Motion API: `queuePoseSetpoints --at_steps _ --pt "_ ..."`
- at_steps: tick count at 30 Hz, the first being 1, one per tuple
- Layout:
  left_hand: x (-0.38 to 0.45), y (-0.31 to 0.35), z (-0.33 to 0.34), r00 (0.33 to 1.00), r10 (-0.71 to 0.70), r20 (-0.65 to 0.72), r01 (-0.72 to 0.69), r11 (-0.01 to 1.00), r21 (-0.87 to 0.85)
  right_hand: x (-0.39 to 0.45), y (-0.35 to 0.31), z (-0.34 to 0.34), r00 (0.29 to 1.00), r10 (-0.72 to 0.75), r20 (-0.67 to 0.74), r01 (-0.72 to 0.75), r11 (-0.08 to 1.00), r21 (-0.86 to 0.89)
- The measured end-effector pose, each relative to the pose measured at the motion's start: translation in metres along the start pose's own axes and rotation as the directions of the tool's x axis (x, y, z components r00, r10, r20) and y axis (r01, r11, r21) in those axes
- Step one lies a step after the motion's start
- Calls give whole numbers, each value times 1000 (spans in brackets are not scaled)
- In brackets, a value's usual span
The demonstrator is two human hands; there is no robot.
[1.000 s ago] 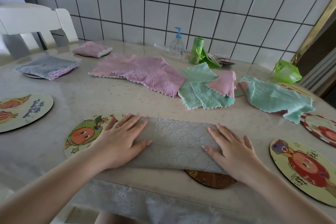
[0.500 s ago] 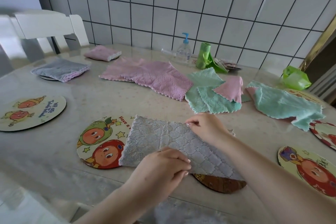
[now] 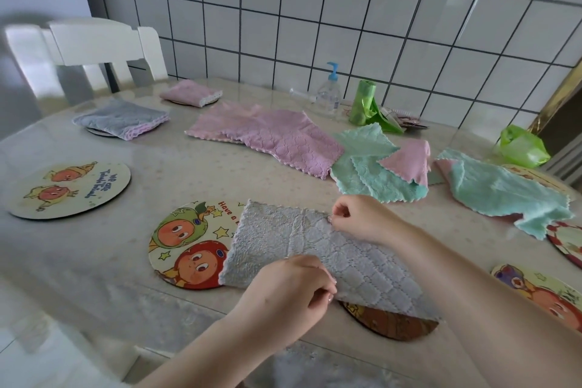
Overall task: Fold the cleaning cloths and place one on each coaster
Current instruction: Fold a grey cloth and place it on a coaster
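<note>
A grey quilted cloth (image 3: 293, 239), folded into a strip, lies across a round cartoon coaster (image 3: 185, 246) and a brown coaster (image 3: 393, 323) near the table's front edge. My left hand (image 3: 289, 290) pinches its near edge. My right hand (image 3: 362, 217) pinches its far edge. Unfolded cloths lie behind: a pink one (image 3: 267, 132), two green ones (image 3: 371, 167) (image 3: 500, 192) and a small pink one (image 3: 409, 161). A folded grey cloth (image 3: 122, 118) and a folded pink cloth (image 3: 189, 93) each rest on a coaster at the back left.
A bare coaster (image 3: 69, 189) lies at the left, others at the right (image 3: 541, 293) (image 3: 567, 242). A pump bottle (image 3: 329, 94), a green bag roll (image 3: 362, 102) and a green bag (image 3: 521, 148) stand by the tiled wall. A white chair (image 3: 94, 50) is at the back left.
Both hands lay flat on the grey cloth a second ago. Now each pinches an edge, the left on the near side and the right on the far side. The view has shifted right.
</note>
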State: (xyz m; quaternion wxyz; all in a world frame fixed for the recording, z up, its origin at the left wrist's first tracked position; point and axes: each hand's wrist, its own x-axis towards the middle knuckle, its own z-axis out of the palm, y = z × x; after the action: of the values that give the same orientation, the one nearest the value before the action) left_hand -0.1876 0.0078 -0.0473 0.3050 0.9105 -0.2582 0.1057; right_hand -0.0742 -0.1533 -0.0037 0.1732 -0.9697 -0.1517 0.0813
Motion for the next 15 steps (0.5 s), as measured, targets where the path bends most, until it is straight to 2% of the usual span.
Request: queuePoseSetpoints --at_steps 5,10,13,15 --pt "-3 4 -13 997 -18 -77 11 996 -91 -16 8 -21 977 -23 -212 63 981 184" --pt "-1 -4 -28 963 -74 -260 32 986 -161 -36 14 -46 955 17 -298 85 942 325" --pt "1 -2 -36 918 -218 -332 108 941 -320 -49 16 -54 952 59 -300 103 862 496" --pt "2 2 -35 888 -373 -269 200 840 -505 -59 16 -53 960 66 -272 108 810 576"
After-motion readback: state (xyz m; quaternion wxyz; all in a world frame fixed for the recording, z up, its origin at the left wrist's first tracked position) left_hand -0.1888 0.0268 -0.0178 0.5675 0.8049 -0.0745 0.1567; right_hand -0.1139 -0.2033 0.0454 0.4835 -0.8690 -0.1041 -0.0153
